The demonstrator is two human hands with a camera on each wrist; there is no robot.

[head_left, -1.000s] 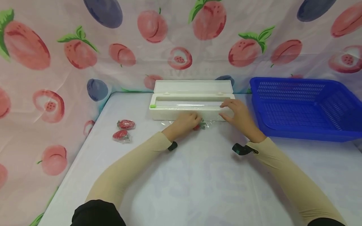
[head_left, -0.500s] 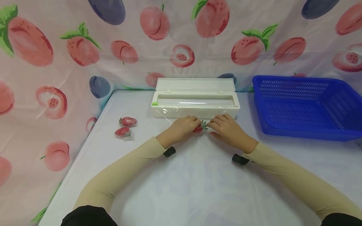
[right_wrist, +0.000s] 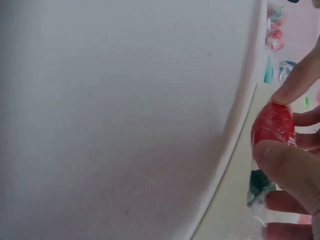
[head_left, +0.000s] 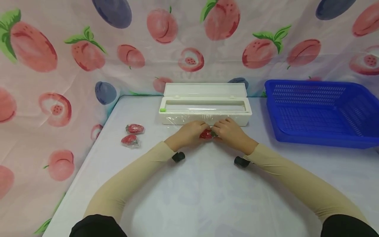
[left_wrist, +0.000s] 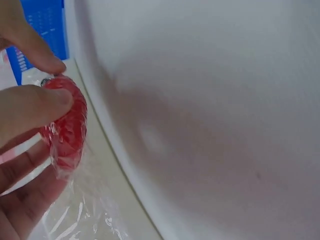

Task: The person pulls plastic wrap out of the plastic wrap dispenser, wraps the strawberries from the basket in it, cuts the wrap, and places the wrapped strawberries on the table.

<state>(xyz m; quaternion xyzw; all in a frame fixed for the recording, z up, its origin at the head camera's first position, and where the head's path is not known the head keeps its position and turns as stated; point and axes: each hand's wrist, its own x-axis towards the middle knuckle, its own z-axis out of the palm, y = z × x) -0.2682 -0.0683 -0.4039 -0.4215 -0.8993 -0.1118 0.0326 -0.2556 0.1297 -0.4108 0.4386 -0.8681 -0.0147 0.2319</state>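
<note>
Between both hands is a red strawberry (head_left: 205,134), lying sideways and wrapped in clear cling film (left_wrist: 82,215). My left hand (head_left: 189,133) pinches it, the thumb pressed on its side in the left wrist view. My right hand (head_left: 232,134) holds the leafy end; in the right wrist view its thumb lies on the film-covered strawberry (right_wrist: 275,125), near the green leaves (right_wrist: 261,182). Just behind the hands stands a white cling film dispenser (head_left: 168,119), lid raised, with the film roll (head_left: 204,108) inside. Film hangs over its front toward the strawberry.
Two film-wrapped strawberries, one at the back (head_left: 135,128) and one nearer (head_left: 129,140), lie left of the hands. A blue plastic basket (head_left: 319,142) stands at the right. A fruit-patterned cloth (head_left: 219,59) hangs behind the white table (head_left: 219,197).
My right hand has come from the dispenser's right front edge down and left to the strawberry's leafy end, and now grips it. The left hand has kept its hold.
</note>
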